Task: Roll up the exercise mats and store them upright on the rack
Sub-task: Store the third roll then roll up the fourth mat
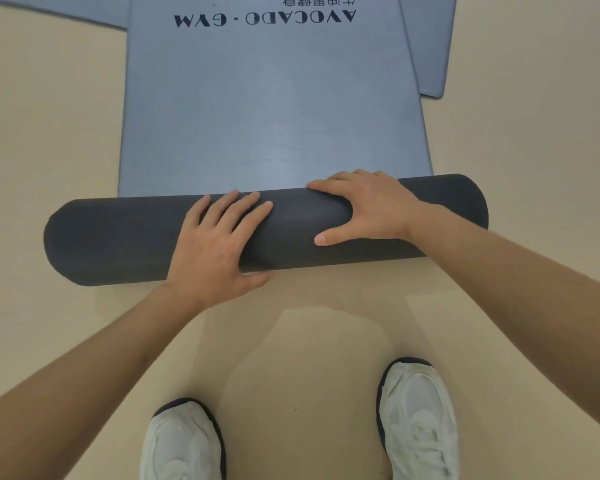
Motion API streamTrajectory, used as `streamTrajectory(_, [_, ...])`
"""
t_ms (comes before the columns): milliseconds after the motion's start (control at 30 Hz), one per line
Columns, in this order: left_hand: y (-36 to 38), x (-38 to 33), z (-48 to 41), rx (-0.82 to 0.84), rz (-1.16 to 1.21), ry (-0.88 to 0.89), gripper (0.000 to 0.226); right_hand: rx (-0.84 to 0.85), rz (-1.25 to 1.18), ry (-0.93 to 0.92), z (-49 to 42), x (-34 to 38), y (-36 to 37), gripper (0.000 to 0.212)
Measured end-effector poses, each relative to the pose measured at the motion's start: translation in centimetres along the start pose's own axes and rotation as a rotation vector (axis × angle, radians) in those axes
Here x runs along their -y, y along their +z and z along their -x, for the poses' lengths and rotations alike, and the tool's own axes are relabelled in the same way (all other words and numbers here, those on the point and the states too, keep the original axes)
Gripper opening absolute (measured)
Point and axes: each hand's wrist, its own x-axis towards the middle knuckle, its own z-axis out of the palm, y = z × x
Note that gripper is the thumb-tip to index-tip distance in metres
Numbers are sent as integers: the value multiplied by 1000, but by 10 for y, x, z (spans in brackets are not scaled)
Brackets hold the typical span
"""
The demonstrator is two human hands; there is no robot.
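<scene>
Spread fingers [246,209] of the left hand [219,244] are laid flat over the top of the dark roll [118,240], with the thumb held out along its near edge. Just beside it, the right hand [368,206] is draped over the crest, fingers apart and reaching toward the far side, thumb pressed on the near face. Nothing is gripped; the roll is held down by open palms near its middle.

The roll forms the near end of a blue-grey mat [271,116], whose unrolled length is stretched away across the beige floor [32,133] to printed lettering at the far end. Two further mats [430,39] are partly seen beneath it. White shoes [416,417] are planted close behind the roll. No rack is in view.

The foam is judged thick, soft and light, with a matte surface unlikely to slip. A faint dent is seen between the hands. Springback is to be expected if pressure is lifted. Even winding would be better served by palms set wider toward both ends. Once wound, the roll is best clasped around its middle with the loose edge pinned.
</scene>
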Motion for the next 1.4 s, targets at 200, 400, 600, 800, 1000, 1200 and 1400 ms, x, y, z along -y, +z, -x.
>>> streamTrajectory(200, [-4,24,-25,7,122,8,100,-583,86,-137,22,7,28,77])
streamTrajectory(400, [-20,41,-60,195,217,-76,102,-325,434,38,22,10,35,120])
streamTrajectory(600, [-23,42,-66,45,32,128,98,-337,469,-41,1,-8,19,117])
streamTrajectory(800, [-10,36,-54,90,-204,164,120,-308,457,-94,-10,-16,4,107])
streamTrajectory(1000, [-17,42,-76,129,-156,109,119,-205,493,-157,-18,-23,-10,118])
streamTrajectory(1200, [-32,48,-95,184,-37,74,113,-156,369,-143,-30,-23,-32,107])
streamTrajectory(1400, [-58,48,-99,343,144,21,107,-50,200,-79,-20,-10,-49,104])
